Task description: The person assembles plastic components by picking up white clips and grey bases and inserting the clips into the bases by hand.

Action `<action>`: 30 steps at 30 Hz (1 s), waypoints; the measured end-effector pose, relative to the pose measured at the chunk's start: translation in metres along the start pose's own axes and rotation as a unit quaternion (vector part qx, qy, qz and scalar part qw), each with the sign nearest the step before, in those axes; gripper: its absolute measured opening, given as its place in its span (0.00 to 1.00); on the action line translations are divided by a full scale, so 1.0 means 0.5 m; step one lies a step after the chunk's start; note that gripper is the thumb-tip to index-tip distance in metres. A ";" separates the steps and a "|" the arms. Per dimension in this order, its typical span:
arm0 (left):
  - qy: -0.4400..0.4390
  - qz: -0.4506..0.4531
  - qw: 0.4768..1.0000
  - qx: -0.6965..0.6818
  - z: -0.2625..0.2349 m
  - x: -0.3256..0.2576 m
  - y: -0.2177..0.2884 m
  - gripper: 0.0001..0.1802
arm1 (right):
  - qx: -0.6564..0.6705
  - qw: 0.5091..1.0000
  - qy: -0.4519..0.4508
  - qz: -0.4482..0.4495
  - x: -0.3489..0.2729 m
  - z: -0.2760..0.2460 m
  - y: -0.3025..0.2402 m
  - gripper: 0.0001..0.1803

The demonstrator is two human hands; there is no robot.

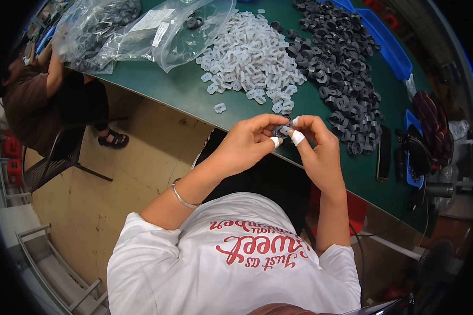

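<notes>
Near the table's front edge, my left hand [247,140] and my right hand [319,148] meet, both closed in a pinch with white tape on fingertips. Between them is a small dark grey plastic ring [278,129], partly hidden by my fingers. A small whitish plastic piece [285,130] shows against the ring, by my right thumb. Just beyond my hands spreads a heap of whitish plastic pieces [252,52]. To its right lies a long heap of dark grey plastic rings [347,79].
Clear plastic bags [165,34] lie at the far left of the green table [157,84]. A long blue tray [386,44] stands at the far right. A phone-like black slab [383,152] and a smaller blue tray [414,168] are at right. Another person [31,100] sits at left.
</notes>
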State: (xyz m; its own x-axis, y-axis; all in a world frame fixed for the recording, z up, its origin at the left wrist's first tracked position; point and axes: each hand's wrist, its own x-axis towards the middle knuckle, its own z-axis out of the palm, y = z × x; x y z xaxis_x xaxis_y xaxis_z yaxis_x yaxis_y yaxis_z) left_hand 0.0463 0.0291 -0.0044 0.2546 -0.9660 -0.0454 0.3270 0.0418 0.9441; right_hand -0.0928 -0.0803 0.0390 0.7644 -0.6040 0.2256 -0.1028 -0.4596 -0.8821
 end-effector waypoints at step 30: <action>0.047 -0.052 0.996 -0.061 0.000 -0.001 0.019 0.15 | 0.132 0.983 -0.031 0.122 0.009 0.008 0.027 0.05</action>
State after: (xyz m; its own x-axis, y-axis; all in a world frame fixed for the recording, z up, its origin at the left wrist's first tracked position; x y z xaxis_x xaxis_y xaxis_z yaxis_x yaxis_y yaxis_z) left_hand 0.0493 0.0300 0.0046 0.2962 -0.9388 -0.1760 0.4618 -0.0205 0.8868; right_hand -0.0881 -0.0866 0.0266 0.7758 -0.6305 -0.0236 -0.1243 -0.1160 -0.9854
